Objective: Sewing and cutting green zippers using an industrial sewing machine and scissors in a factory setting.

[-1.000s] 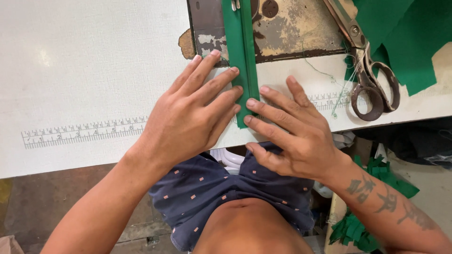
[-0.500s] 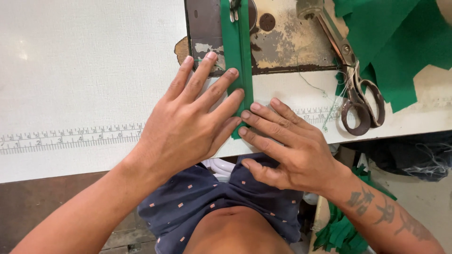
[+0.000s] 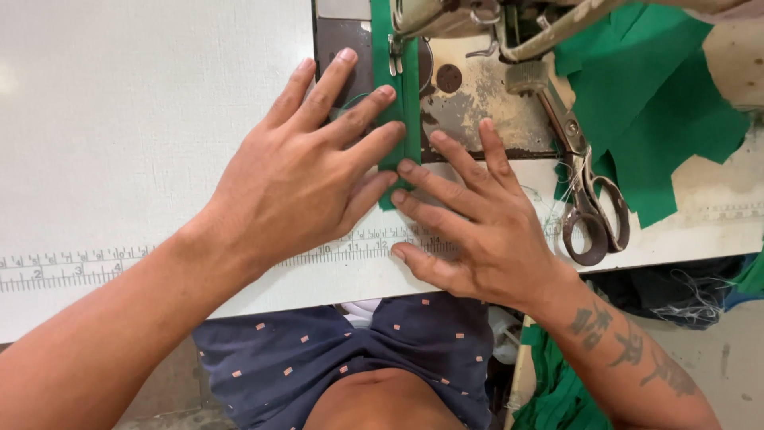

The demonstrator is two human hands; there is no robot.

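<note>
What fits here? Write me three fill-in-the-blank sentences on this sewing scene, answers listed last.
1. Both hands, the left hand and the right hand, press flat on a narrow fabric strip coloured ____.
2. To the right of the right hand lies a pair of ____ with dark handles.
3. Along the near edge of the white table runs a printed ____ under the left wrist.

Missing words: green; scissors; ruler

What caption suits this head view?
Both hands, left and right, press a green strip flat at a sewing machine, scissors beside.
</note>
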